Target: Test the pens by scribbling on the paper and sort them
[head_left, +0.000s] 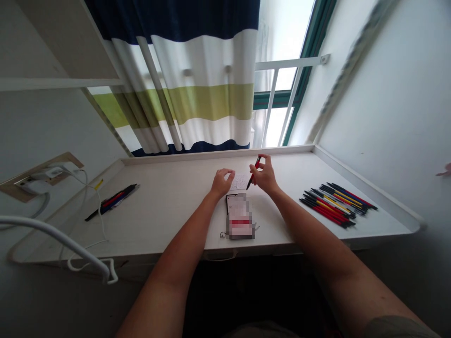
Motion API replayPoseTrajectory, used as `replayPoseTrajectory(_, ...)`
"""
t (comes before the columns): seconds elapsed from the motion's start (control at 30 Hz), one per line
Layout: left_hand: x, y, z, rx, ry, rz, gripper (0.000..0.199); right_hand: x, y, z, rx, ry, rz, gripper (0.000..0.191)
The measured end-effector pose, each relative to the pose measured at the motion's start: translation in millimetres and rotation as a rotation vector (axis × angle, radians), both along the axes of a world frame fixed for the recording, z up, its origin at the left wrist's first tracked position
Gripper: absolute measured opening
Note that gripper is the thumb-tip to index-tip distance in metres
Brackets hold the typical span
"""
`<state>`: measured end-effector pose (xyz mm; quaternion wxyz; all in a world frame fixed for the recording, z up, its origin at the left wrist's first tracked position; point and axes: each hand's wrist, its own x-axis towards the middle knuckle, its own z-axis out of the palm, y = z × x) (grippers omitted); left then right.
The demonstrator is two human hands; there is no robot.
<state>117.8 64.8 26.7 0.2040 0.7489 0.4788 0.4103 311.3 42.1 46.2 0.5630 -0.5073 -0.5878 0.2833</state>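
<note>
The step in hand, as far as it shows, is that the right hand [265, 176] has a narrow grip on a red pen [255, 171]. The pen stands tilted between the thumb and the fingers, and its lower end points down toward the counter [169, 220], beside a small white paper [241, 181]. The paper lies just left of this grip, and I cannot tell if the pen tip touches it. The left hand [221, 183] is just on the other side of the paper, with its fingers loosely curved. It holds nothing that I can see, but I cannot tell if the fingertips touch the paper edge. The paper has small marks on it, too small for reading. Just below the two grips, on the person's side, lies a flat dark object [239, 217], perhaps a phone, with most of it blurred and a thin cord [222, 234] at its lower left corner. Well to the right of the right grip, many pens [334, 204] in red, yellow, blue and black lie side by side. Well to the left of the left grip lies a smaller bundle of pens [112, 202]. Far behind both grips hangs a striped curtain [207, 84].
</note>
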Motion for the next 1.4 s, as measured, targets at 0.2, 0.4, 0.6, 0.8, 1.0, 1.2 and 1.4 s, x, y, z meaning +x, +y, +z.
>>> replayPoseTrajectory(0.2, 55.1, -23.9, 45.5, 0.116, 0.155, -0.437, 0.018, 40.3, -56.2, 12.9, 0.169, 0.177, -0.099, 0.056)
replayPoseTrajectory(0.4, 135.1, -51.9, 38.4, 0.276, 0.536, -0.822, 0.019, 113.7, -151.8, -30.4, 0.016, 0.115, -0.277, 0.045)
replayPoseTrajectory(0.6, 187.1, -69.2, 16.1, 0.431, 0.801, -0.917, 0.021, 169.9, -213.7, -56.7, -0.029, -0.419, -0.404, 0.026)
replayPoseTrajectory(0.8, 209.3, -73.2, 9.0, 0.603, 0.824, -0.775, 0.021, 181.4, -207.7, -61.1, 0.068, -0.762, -0.495, 0.022)
replayPoseTrajectory(1.0, 224.7, -74.3, 6.4, 0.487, 0.806, -0.678, 0.021, 184.7, -186.4, -58.6, 0.025, -0.880, -0.546, 0.021)
replayPoseTrajectory(1.2, 193.9, -69.0, 15.7, 0.354, 0.629, -0.675, 0.023, 174.4, -179.8, -56.3, 0.019, -0.896, -0.531, 0.028)
replayPoseTrajectory(1.4, 61.6, -44.8, 28.4, 0.130, 0.352, -0.330, 0.017, 119.1, -137.8, -46.0, 0.150, -0.763, -0.315, 0.038)
